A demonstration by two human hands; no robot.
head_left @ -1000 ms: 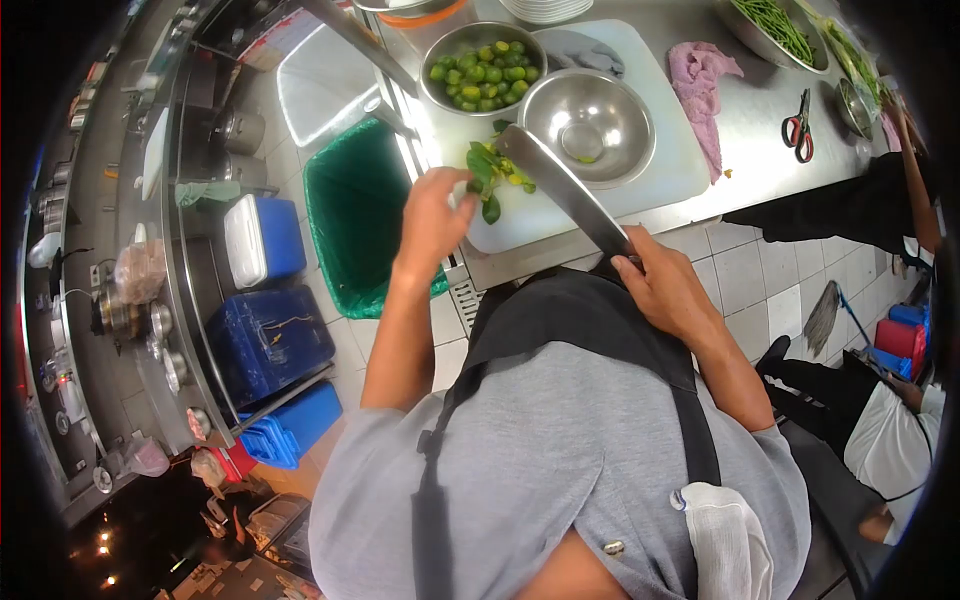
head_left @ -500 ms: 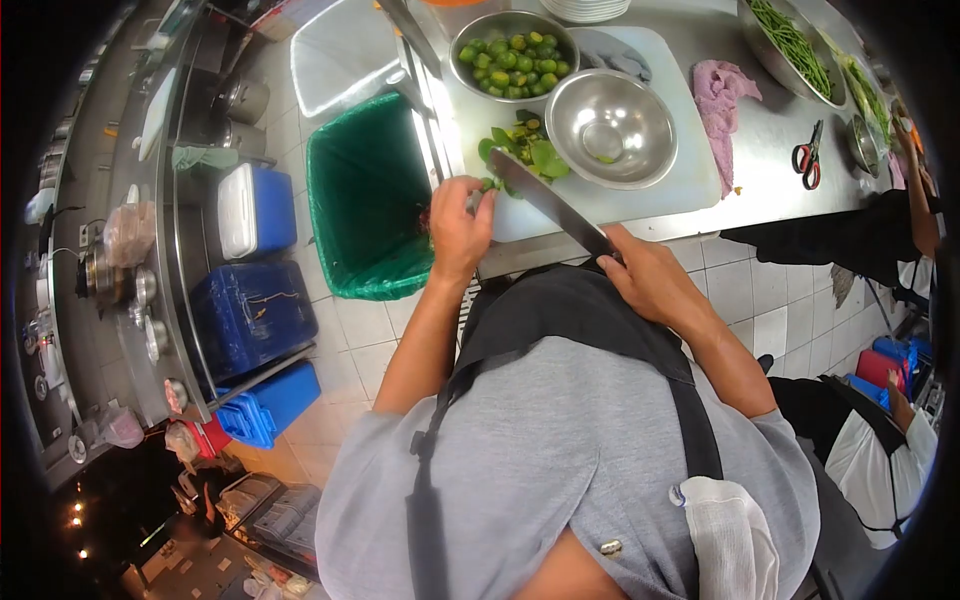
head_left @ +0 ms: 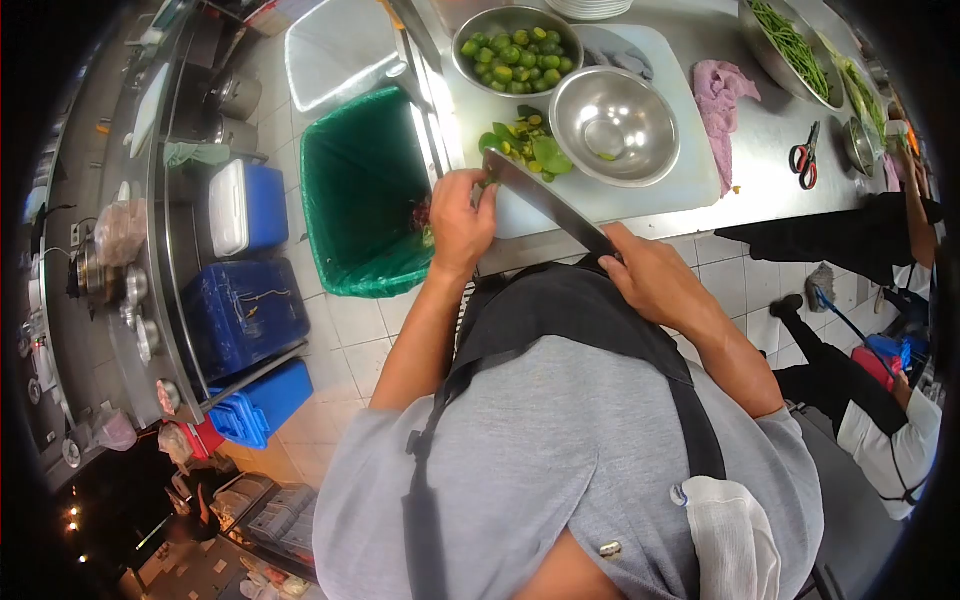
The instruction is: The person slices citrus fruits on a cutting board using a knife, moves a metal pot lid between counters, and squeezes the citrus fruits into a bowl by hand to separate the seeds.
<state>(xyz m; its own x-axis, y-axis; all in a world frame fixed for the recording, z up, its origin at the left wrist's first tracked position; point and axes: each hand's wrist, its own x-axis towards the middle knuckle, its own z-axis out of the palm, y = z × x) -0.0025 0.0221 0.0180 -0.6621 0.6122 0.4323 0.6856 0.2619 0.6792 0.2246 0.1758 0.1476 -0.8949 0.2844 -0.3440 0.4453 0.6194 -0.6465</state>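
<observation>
Apron, black, over a grey shirt; white cloth hanging at its strap
Right hand: fingers closed round the knife handle, blade slanting up and left over the board's near edge
Left hand: thumb and fingers pinched narrow on a small green piece, perhaps a fruit or a stem, mostly covered by the fingers, beside the blade's far end
Step in hand, as judged: trimming that piece; a further stroke calls for a firm pinch, skin clear of the edge and a steady wrist
Green-lined bin: left of the left hand, below counter level
Leaves and trimmings: loose on the white board, just beyond the blade
Steel bowl: beside the leaves, one green scrap inside
Second bowl: filled with green citrus fruits
Pink cloth and red-handled scissors: on the steel counter, right of the board
Green beans: in a large bowl, far right
</observation>
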